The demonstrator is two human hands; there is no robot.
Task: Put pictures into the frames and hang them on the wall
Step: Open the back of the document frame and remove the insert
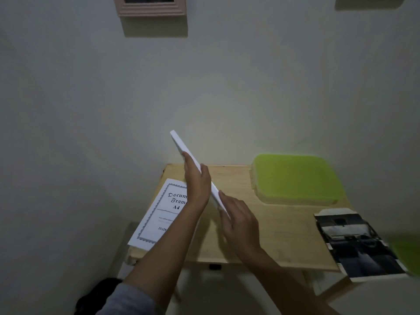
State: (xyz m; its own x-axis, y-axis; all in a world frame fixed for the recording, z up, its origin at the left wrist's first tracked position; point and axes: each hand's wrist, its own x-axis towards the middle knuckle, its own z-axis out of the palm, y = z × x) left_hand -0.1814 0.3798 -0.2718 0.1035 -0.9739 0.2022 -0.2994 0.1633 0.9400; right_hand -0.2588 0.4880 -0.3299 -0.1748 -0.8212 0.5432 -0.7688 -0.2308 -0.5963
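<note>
A white picture frame (181, 146) is held edge-on and tilted above the small wooden table (268, 223). My left hand (197, 178) grips its upper part and my right hand (238, 219) grips its lower end. On the table's left lies a white insert sheet (159, 214) printed "Document Frame A4", partly hidden by my left arm. A dark black-and-white photo (356, 244) lies at the table's right edge, overhanging it. A pink frame (151, 7) with a dark picture hangs on the wall at the top.
A lime-green lidded plastic box (293, 178) sits at the back right of the table. The pale wall (227, 76) stands right behind the table. A dark object (100, 296) lies on the floor at lower left. Another shape (368, 2) hangs at the top right.
</note>
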